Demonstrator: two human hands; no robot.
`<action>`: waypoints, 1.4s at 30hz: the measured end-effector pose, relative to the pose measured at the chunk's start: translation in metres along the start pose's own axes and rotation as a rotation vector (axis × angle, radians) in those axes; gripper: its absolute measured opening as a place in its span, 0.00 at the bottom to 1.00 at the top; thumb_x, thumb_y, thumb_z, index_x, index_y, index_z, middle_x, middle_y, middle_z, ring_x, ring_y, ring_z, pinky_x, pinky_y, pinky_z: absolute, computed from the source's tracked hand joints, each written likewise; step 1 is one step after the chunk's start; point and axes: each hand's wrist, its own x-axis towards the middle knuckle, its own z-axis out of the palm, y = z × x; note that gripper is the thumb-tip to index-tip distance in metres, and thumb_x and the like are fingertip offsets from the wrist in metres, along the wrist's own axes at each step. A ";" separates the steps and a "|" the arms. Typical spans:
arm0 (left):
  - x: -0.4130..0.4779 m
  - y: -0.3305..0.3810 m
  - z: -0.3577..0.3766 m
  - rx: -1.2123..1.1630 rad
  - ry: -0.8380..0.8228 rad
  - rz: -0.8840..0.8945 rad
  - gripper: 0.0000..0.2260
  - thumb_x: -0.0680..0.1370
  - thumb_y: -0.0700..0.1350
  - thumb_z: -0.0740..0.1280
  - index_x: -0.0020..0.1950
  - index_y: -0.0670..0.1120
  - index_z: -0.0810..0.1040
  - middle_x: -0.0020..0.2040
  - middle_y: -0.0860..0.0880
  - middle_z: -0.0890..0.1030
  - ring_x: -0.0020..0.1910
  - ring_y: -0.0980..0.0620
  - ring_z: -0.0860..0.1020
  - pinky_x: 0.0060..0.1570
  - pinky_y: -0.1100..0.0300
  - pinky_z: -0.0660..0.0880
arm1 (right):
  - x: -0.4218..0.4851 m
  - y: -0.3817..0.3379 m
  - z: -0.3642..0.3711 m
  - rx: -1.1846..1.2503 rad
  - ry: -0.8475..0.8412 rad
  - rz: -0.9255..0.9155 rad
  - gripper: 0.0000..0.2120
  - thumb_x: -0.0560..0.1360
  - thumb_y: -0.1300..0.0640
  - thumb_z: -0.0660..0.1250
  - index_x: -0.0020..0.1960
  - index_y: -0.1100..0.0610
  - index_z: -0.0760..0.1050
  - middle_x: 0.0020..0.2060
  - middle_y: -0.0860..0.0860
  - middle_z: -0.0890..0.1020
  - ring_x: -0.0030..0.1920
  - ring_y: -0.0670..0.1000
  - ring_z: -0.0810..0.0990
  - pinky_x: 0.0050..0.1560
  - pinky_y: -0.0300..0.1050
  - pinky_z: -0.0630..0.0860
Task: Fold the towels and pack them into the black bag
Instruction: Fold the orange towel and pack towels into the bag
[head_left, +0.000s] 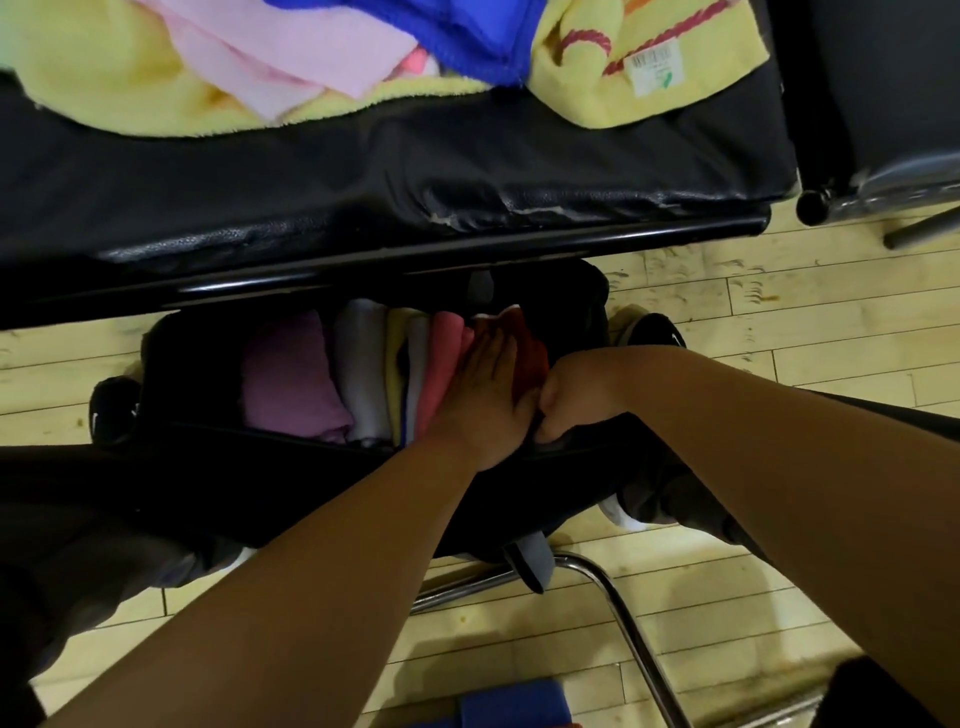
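Head: wood floor (779, 312), black bag (311, 478) by bench (363, 192).

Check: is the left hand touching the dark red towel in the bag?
Touching. Head view: the left hand lies flat, its fingers pressed on the dark red towel in the black bag.

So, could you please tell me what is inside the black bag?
Folded towels stand in a row: purple, grey, yellow, pink, dark red. The left hand lies flat on the pink and red ones, covering part of them; the bag's bottom is hidden.
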 end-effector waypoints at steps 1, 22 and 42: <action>-0.001 -0.002 -0.008 -0.028 0.007 0.036 0.40 0.79 0.61 0.43 0.86 0.38 0.53 0.87 0.41 0.54 0.86 0.45 0.49 0.84 0.50 0.40 | 0.002 0.003 0.000 0.050 0.026 0.025 0.18 0.78 0.36 0.70 0.47 0.50 0.85 0.43 0.48 0.83 0.46 0.52 0.82 0.51 0.48 0.78; 0.055 -0.044 -0.099 -1.504 0.183 -0.776 0.02 0.83 0.39 0.67 0.52 0.42 0.80 0.34 0.46 0.83 0.35 0.51 0.81 0.35 0.59 0.81 | 0.057 -0.043 0.016 0.266 0.601 0.109 0.35 0.81 0.34 0.63 0.83 0.38 0.53 0.78 0.63 0.61 0.64 0.72 0.78 0.64 0.59 0.79; 0.064 -0.045 -0.132 -2.098 0.343 -0.798 0.15 0.88 0.40 0.60 0.44 0.36 0.77 0.28 0.41 0.83 0.23 0.45 0.83 0.21 0.55 0.80 | 0.082 -0.091 0.026 0.184 0.515 0.244 0.37 0.84 0.32 0.52 0.85 0.45 0.40 0.77 0.67 0.53 0.66 0.71 0.69 0.59 0.63 0.78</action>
